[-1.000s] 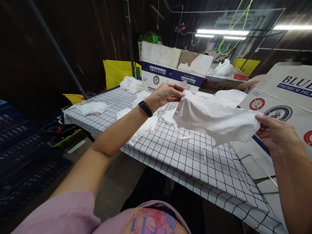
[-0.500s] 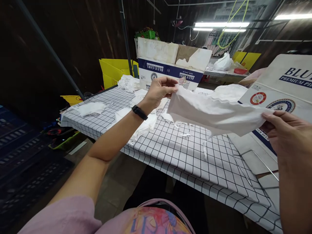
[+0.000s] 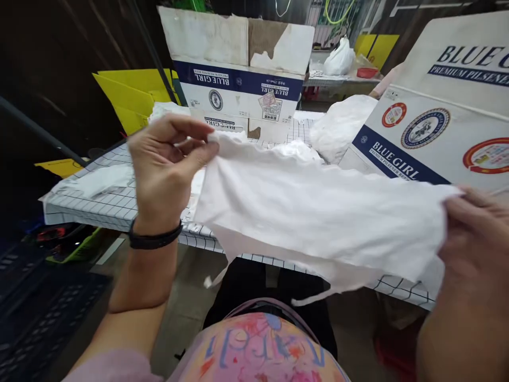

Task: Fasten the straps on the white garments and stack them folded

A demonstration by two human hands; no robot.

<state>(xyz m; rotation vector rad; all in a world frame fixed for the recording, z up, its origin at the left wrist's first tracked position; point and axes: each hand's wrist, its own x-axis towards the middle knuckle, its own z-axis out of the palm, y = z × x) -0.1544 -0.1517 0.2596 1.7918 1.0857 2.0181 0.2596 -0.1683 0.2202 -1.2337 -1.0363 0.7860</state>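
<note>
A white garment with thin straps (image 3: 318, 212) hangs stretched between my two hands, in front of my body. Its upper edge is wavy, and two narrow straps dangle from the lower side. At its upper left corner, my left hand (image 3: 170, 164) pinches the fabric between thumb and fingers. My right hand (image 3: 477, 233), blurred by motion, grips the opposite corner. Behind the garment, more white fabric pieces (image 3: 298, 151) lie on the checked table (image 3: 107, 204), partly hidden by it.
An opened beer carton (image 3: 238, 90) stands at the table's back, and another carton (image 3: 417, 127) leans at the right. Near it sits a big white bundle (image 3: 338, 127). White cloth (image 3: 103, 180) lies at the table's left end. Dark blue crates (image 3: 43, 313) are low at the left.
The garment has come closer to my body and is spread wider, its straps now showing. My left hand has moved left in view, and the view has shifted with my head.
</note>
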